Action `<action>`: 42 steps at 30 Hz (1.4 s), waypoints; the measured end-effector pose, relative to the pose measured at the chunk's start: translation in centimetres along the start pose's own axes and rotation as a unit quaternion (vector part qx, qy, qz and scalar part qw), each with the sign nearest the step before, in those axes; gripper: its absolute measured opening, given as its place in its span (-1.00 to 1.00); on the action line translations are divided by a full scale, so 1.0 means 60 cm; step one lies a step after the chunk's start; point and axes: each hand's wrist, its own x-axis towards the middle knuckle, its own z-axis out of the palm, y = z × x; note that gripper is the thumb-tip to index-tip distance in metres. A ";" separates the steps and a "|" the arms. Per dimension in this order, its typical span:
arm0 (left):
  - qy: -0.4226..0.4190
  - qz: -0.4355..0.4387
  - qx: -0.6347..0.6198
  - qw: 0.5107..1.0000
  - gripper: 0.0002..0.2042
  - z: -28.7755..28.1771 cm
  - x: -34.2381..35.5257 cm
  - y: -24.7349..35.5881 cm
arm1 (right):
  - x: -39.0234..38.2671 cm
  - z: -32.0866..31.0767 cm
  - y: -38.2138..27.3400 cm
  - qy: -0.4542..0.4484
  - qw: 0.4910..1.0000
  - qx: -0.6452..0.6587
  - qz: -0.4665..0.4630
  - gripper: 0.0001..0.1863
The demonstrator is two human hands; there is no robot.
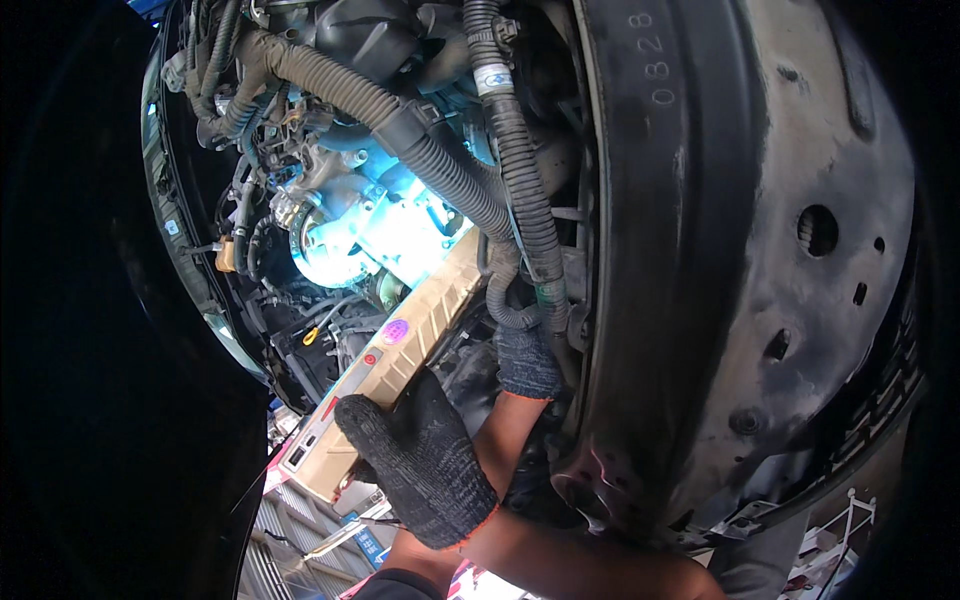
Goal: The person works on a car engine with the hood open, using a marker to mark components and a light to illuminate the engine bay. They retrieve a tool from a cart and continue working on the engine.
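Note:
My right hand (430, 460), in a dark grey knitted glove with an orange cuff, is closed around a bar-shaped, gold-coloured work light (385, 365). The light has a red button, small ports at its near end and a round purple sticker. It slants up into the engine bay and throws a bright bluish glow on metal engine parts (375, 225). My forearms cross, the right one over the left. Reaching deep beside the ribbed hoses is my left hand (527, 360), gloved alike. Hoses and shadow hide its fingers.
Thick corrugated conduits (520, 170) run across the bay above my left hand. A black and bare-metal body panel (690, 260) with holes walls off the right side. A yellow dipstick handle (311, 336) shows at left. The dark edge of a body part fills the far left.

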 end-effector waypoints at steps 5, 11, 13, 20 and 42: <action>0.017 0.169 0.083 0.982 -0.56 0.087 -0.022 0.071 | 0.007 -0.006 0.023 0.000 0.997 -0.068 -0.036 -0.30; -0.172 0.290 -0.041 0.941 -0.61 0.121 0.003 0.098 | 0.032 -0.012 0.046 0.039 0.996 -0.027 -0.069 -0.20; -0.107 0.246 -0.048 0.962 -0.61 0.119 -0.004 0.082 | 0.036 -0.017 0.052 0.034 0.996 -0.015 -0.077 -0.19; 0.012 0.112 -0.028 0.993 -0.53 0.098 0.001 0.066 | 0.044 -0.035 0.057 0.003 0.994 0.006 -0.110 -0.15; 0.176 0.243 0.206 0.932 -0.49 0.157 -0.004 0.098 | 0.061 -0.050 0.082 0.037 0.991 0.005 -0.128 0.00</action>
